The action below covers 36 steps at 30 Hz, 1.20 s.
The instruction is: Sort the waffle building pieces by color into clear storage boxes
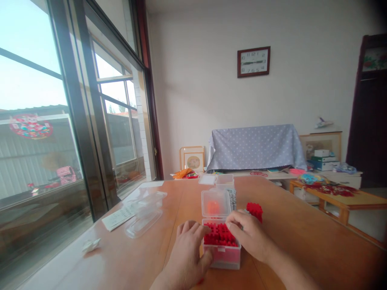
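A clear plastic box (225,262) full of red interlocking pieces (220,234) stands on the wooden table, its lid (215,203) open toward the back. My left hand (191,251) is at the box's left side, fingers apart, with fingertips at the rim and the thumb near the front corner. My right hand (248,233) reaches over the right rim, its thumb and fingers pinched together at the red pieces; whatever is between them is hidden. Just beyond my right hand lies a red block of pieces (254,211). Grey pieces (232,198) sit behind the lid's right edge.
Clear lids (144,222) and a paper sheet (118,217) lie at the left, with a crumpled scrap (91,245) nearer. Another open clear box (225,181) stands at the table's far edge. The window is on the left; a low wooden table (347,201) is at the right.
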Available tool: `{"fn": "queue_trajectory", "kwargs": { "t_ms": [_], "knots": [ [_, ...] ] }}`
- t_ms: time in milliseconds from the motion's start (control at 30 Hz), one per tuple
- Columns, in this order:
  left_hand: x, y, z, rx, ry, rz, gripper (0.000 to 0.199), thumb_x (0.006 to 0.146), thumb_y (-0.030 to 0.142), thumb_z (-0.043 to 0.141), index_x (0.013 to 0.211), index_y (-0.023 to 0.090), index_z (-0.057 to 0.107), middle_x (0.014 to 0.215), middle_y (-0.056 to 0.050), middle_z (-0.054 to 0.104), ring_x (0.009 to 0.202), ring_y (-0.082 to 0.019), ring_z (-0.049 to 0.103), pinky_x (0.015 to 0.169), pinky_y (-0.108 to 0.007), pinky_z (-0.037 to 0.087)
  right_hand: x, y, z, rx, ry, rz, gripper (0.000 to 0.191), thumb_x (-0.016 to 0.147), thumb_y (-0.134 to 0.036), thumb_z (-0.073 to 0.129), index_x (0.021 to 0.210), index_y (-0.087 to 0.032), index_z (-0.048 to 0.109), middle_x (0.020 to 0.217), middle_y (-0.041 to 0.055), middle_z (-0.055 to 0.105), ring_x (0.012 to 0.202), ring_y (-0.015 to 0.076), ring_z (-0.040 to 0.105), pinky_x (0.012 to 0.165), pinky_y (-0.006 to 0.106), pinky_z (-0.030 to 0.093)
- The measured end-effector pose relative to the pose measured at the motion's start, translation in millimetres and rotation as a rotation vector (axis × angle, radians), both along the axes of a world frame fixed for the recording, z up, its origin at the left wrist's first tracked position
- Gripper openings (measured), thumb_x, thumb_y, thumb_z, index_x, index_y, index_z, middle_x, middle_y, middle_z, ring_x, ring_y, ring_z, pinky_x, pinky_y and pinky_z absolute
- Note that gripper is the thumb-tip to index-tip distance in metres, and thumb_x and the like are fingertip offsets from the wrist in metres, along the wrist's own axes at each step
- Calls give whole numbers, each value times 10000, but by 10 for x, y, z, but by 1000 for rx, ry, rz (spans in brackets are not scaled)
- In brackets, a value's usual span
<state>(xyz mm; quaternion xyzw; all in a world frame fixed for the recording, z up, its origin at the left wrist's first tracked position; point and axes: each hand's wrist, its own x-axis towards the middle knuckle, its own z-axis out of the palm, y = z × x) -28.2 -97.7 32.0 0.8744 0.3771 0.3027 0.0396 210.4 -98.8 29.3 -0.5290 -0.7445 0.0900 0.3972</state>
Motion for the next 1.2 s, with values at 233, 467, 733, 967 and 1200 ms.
{"fn": "queue_trajectory", "kwargs": {
  "t_ms": [233, 467, 733, 967, 1200],
  "knots": [
    [127, 40, 129, -60, 170, -3, 254, 704, 262, 720, 950, 313, 684, 947, -32, 687, 930, -279, 540, 862, -425, 406, 11, 33, -141, 48, 75, 128, 235, 943, -270, 518, 740, -235, 630, 1083, 32, 677, 1089, 220, 591, 967, 338, 432],
    [177, 107, 157, -162, 239, 40, 298, 684, 433, 810, 929, 301, 704, 987, -11, 686, 978, -264, 521, 867, -397, 355, 160, 10, -237, -69, 65, 124, 233, 947, -311, 528, 795, -247, 693, 1478, 50, 536, 1427, 279, 395, 1169, 479, 298],
    [242, 101, 100, -119, 206, 35, 297, 683, 454, 809, 919, 307, 706, 980, -5, 661, 962, -246, 492, 876, -400, 313, 140, 24, -298, -6, -44, 120, 180, 922, -248, 544, 797, -265, 673, 1512, 26, 514, 1468, 274, 338, 1172, 511, 304],
    [271, 82, 69, -92, 183, 27, 173, 713, 369, 773, 846, 289, 696, 1003, -3, 653, 950, -233, 483, 876, -411, 296, 97, 21, -318, 84, -73, 104, 145, 852, -168, 577, 760, -259, 642, 1354, 56, 624, 1366, 286, 450, 1117, 506, 374],
    [272, 68, -7, -73, 151, 48, 167, 715, 391, 777, 816, 287, 695, 968, -10, 631, 960, -238, 470, 891, -423, 286, 99, 38, -337, 102, -74, 106, 134, 810, -139, 599, 730, -245, 617, 1253, 63, 655, 1276, 282, 515, 1059, 474, 420]
  ]
}}
